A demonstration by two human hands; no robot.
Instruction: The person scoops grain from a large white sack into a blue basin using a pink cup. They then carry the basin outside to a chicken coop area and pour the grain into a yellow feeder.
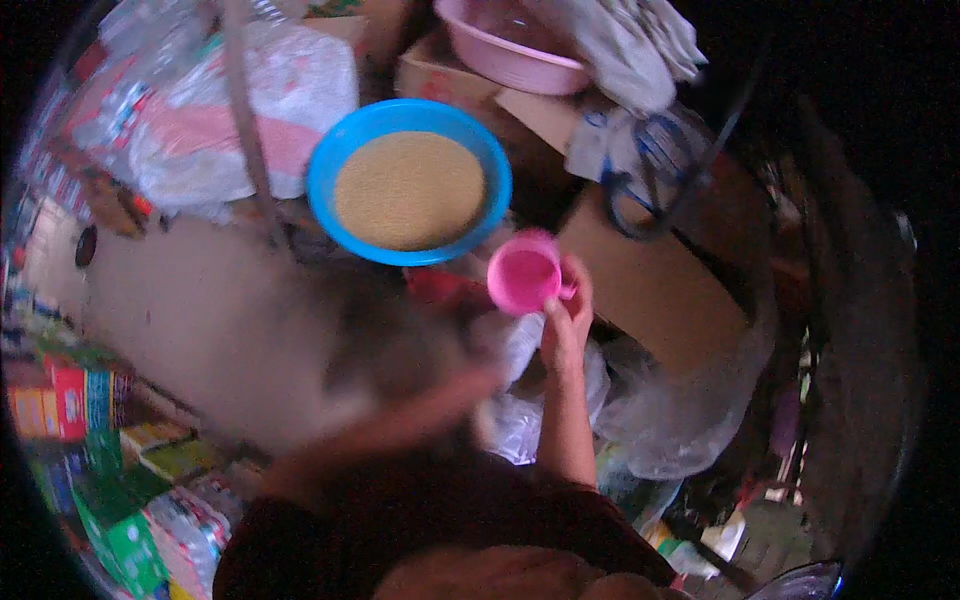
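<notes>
My right hand point(571, 307) grips a pink plastic cup point(525, 274) by its handle, and the cup's mouth faces the camera. The cup is just below and to the right of a round blue basin point(409, 257), which holds a tan, grain-like material point(409, 187). My left forearm reaches to the right across my body, and my left hand point(491, 360) is a blur near clear plastic bags point(517, 424). The fingers of that hand cannot be made out, nor whether they hold anything. A red thing point(442, 285) shows under the basin's near edge.
Behind the basin stand a pink basin point(517, 64) and a cardboard box point(442, 79). White and pink sacks point(247, 112) lie at the upper left. A cardboard sheet point(652, 285) and a large plastic bag point(660, 420) are at the right. Colourful packages point(82, 401) line the lower left.
</notes>
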